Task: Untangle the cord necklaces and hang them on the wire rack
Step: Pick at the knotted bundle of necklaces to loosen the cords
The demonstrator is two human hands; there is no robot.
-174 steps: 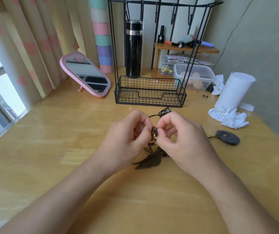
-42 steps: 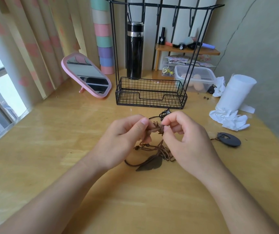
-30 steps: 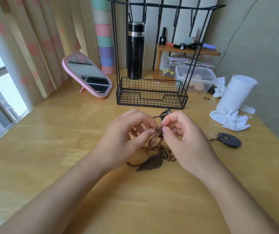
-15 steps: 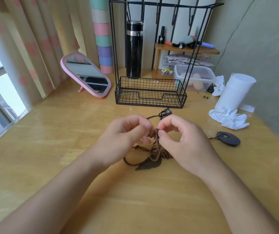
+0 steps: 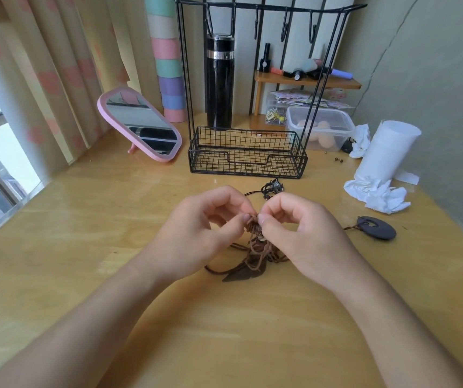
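A knot of brown cord necklaces hangs between my hands over the wooden table, its dark leaf-shaped pendant resting on the wood. My left hand and my right hand both pinch the top of the knot, fingertips almost touching. A black cord bundle lies just beyond my fingers. A dark round pendant on a cord lies to the right. The black wire rack, with a basket base and hooks on its top bar, stands behind, with nothing on the hooks.
A pink mirror leans at the back left. A black flask stands behind the rack. A clear plastic box, a white paper roll and crumpled tissue sit at the back right.
My hands keep working the brown knot, fingertips drawing closer together at its top. The cords hang a little lower and more bunched than a second ago.
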